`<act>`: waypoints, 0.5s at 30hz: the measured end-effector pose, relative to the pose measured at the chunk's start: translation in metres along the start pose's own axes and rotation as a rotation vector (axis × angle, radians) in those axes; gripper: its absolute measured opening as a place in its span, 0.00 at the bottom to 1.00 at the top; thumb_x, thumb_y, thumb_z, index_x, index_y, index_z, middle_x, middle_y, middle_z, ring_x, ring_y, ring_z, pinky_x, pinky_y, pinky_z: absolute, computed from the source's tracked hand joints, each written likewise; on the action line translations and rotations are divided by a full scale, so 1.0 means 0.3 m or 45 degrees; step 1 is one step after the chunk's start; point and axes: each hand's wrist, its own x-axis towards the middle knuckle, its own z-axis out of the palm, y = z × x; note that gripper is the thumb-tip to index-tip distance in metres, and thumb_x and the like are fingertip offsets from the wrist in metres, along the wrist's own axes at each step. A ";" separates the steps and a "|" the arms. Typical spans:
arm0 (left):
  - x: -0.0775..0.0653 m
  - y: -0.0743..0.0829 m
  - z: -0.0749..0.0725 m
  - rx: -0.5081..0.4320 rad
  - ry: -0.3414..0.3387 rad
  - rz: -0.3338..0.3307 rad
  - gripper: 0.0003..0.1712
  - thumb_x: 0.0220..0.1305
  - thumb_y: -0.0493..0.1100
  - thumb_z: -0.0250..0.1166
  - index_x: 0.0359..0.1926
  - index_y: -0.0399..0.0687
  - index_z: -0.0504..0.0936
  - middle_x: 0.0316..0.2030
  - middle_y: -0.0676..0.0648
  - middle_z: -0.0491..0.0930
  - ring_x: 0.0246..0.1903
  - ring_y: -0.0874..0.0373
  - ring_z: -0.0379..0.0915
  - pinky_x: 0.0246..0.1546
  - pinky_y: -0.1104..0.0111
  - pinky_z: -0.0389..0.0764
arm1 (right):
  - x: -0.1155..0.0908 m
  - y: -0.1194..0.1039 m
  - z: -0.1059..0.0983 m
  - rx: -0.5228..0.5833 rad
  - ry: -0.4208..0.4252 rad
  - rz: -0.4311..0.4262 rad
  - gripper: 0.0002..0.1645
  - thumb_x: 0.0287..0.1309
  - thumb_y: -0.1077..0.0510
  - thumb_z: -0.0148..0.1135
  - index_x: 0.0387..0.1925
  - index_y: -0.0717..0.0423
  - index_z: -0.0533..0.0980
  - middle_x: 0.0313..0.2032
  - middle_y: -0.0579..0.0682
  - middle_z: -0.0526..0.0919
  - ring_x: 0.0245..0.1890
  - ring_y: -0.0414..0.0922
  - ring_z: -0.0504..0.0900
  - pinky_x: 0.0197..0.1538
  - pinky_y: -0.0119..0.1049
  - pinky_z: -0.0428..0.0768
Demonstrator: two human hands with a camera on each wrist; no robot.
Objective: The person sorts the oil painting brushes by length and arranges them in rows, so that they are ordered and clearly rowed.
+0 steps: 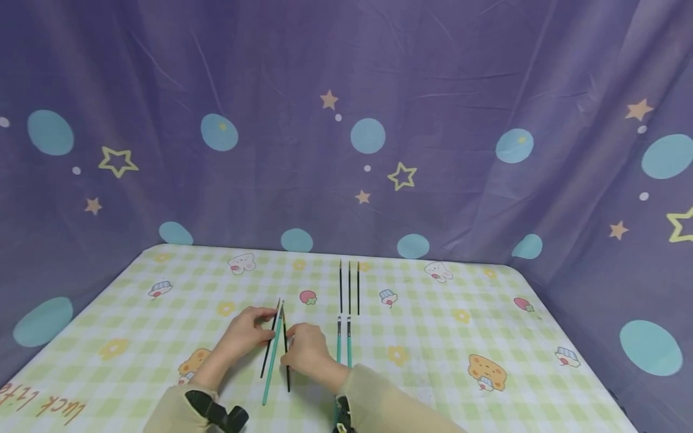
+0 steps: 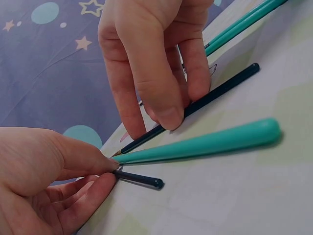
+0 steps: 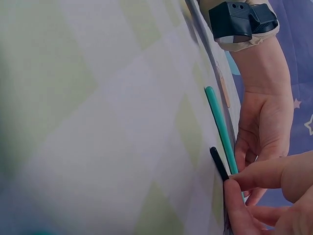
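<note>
fingertip pinches, both closed down with little gap: the left hand [image 1: 243, 332] has the left black brush [image 2: 142, 178], the right hand [image 1: 310, 350] has the right black brush [image 2: 225, 89]. between them lies the loose-ended teal brush [image 1: 272, 362]; i cannot tell whether the left fingers nip it too. all three slant together on the checked cloth [image 1: 428, 337], tips bunched toward 12 o'clock. from there, the row of three black brushes [image 1: 349, 291] lies between 1 and 2 o'clock, and the teal pair [image 1: 349, 349] just short of 3.

parting the bunch seems the step in hand. best to keep both pinches light, steady the left side, and ease the right handle off toward 3 o'clock, tip clear first, since crowded bristles could snag and thin handles would roll.

only the head view shows that row whole, but the right sleeve [image 1: 397, 397] covers much of the teal pair's handles. the left wrist view shows the right thumb laid on its handle, and the teal butt jutting toward 3 o'clock. the right wrist view gives the black end poking out at 11 o'clock from the right fingers, bristles unseen.
</note>
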 end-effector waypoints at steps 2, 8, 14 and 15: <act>-0.001 0.000 -0.002 -0.010 -0.002 0.001 0.28 0.49 0.34 0.64 0.55 0.38 0.74 0.47 0.39 0.70 0.26 0.59 0.70 0.25 0.72 0.77 | 0.000 0.000 0.001 0.029 -0.002 0.011 0.23 0.35 0.65 0.71 0.40 0.64 0.78 0.10 0.43 0.74 0.08 0.35 0.72 0.18 0.25 0.69; -0.003 0.001 0.000 -0.013 -0.002 -0.005 0.27 0.49 0.33 0.64 0.55 0.38 0.74 0.46 0.39 0.70 0.25 0.59 0.70 0.24 0.71 0.77 | -0.002 0.009 0.005 0.156 0.002 0.072 0.22 0.36 0.64 0.71 0.39 0.62 0.77 0.09 0.44 0.74 0.09 0.37 0.72 0.17 0.27 0.70; -0.003 0.000 0.002 -0.027 0.002 -0.014 0.27 0.49 0.33 0.64 0.54 0.37 0.74 0.45 0.39 0.69 0.27 0.58 0.69 0.25 0.71 0.77 | 0.013 0.036 -0.005 0.341 0.015 0.108 0.20 0.39 0.66 0.68 0.40 0.61 0.77 0.15 0.44 0.74 0.09 0.39 0.74 0.18 0.28 0.73; -0.002 0.000 0.002 -0.027 0.003 -0.015 0.27 0.49 0.33 0.64 0.54 0.38 0.74 0.46 0.39 0.69 0.27 0.58 0.69 0.25 0.71 0.77 | 0.015 0.039 -0.011 0.368 0.023 0.114 0.21 0.39 0.67 0.68 0.40 0.62 0.77 0.17 0.44 0.74 0.10 0.39 0.74 0.17 0.28 0.74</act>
